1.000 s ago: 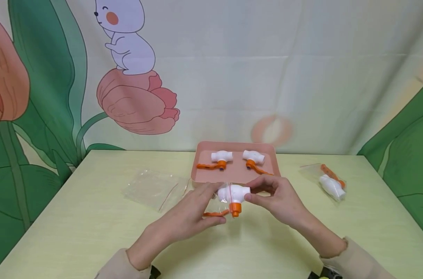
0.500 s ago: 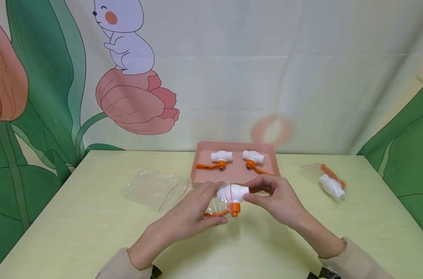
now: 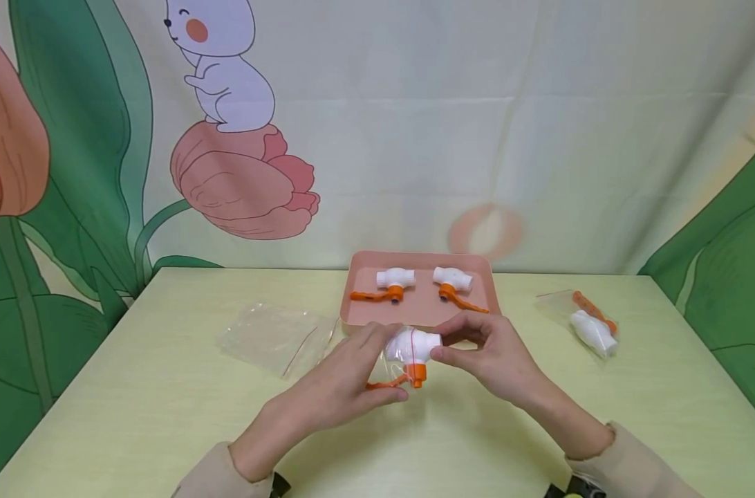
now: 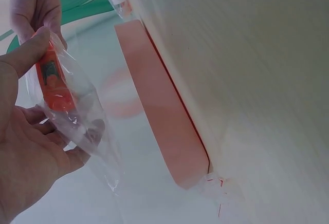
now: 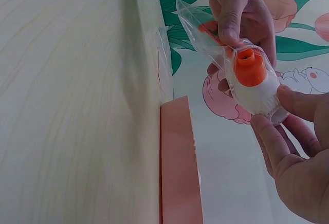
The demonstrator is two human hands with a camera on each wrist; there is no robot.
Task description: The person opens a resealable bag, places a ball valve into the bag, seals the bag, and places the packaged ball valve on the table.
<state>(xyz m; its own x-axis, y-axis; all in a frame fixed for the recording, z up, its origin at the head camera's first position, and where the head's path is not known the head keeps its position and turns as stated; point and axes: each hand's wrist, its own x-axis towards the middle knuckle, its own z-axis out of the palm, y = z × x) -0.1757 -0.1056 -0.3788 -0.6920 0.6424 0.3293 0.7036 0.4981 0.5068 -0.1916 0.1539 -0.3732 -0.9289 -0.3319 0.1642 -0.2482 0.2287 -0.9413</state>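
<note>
A white ball valve (image 3: 424, 344) with an orange stem and lever is held above the table in front of the tray, largely inside a clear zip bag (image 3: 397, 354). The bag's red zip line crosses the white body. My left hand (image 3: 334, 377) grips the bag from the left, its thumb over the orange lever (image 4: 51, 77). My right hand (image 3: 492, 356) pinches the valve's white right end between thumb and fingers. In the right wrist view the orange stem (image 5: 250, 67) faces the camera, plastic wrapped round it. Whether the pinched end is outside the bag is hard to tell.
Behind the hands stands a pink tray (image 3: 421, 315) with two unbagged valves, one left (image 3: 395, 279) and one right (image 3: 453, 279). Flat clear bags (image 3: 268, 339) lie on the table at left. Another bagged valve (image 3: 593, 333) lies at right. A printed curtain hangs behind the table.
My right hand and the valve have shifted slightly left, and the white body sits a little further left against the red zip line. Both hands keep their hold.
</note>
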